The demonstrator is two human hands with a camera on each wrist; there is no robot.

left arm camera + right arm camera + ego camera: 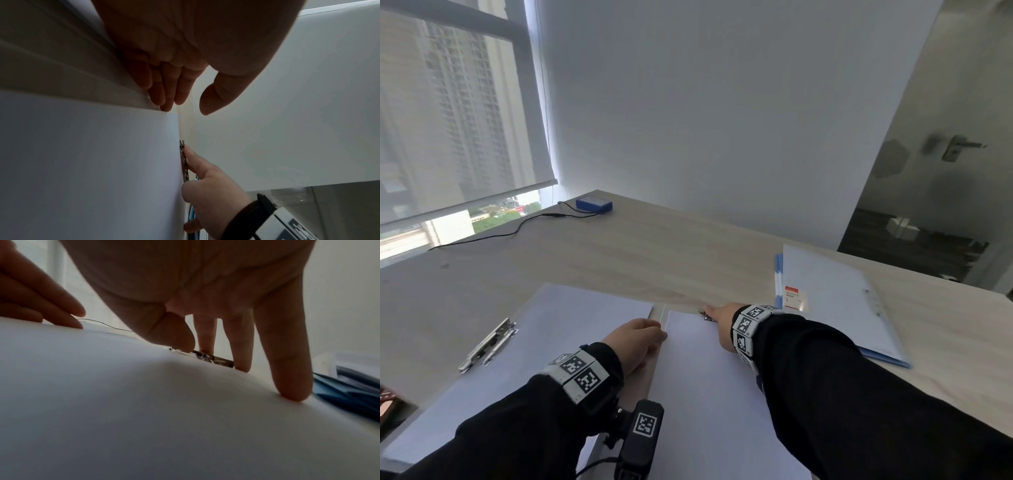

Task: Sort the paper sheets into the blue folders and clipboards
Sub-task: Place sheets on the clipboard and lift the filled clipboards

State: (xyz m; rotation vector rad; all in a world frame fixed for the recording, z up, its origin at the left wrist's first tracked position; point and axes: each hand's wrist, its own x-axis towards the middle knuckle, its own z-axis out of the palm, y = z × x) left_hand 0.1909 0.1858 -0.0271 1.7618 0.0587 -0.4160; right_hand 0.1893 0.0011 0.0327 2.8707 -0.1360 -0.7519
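Two clipboards lie side by side in front of me. The left one holds a white sheet (565, 329), and its metal clip (489, 342) sticks out at its left end. The right one carries another sheet (709, 383) (144, 402). My left hand (643, 337) (180, 105) rests with straight fingers on that sheet's left top corner. My right hand (717, 317) (191, 347) is at the sheet's top edge. Its thumb and index finger pinch the metal clip (213, 361) (183, 162), and another finger presses the paper. A blue folder (835, 301) (349, 389) lies to the right with a white sheet on top.
The wooden desk (640, 253) runs back to a white wall. A blue box (594, 204) with a black cable (517, 228) sits at the far left, by the window. A glass door stands at the right. A dark object (387, 404) shows at the left edge.
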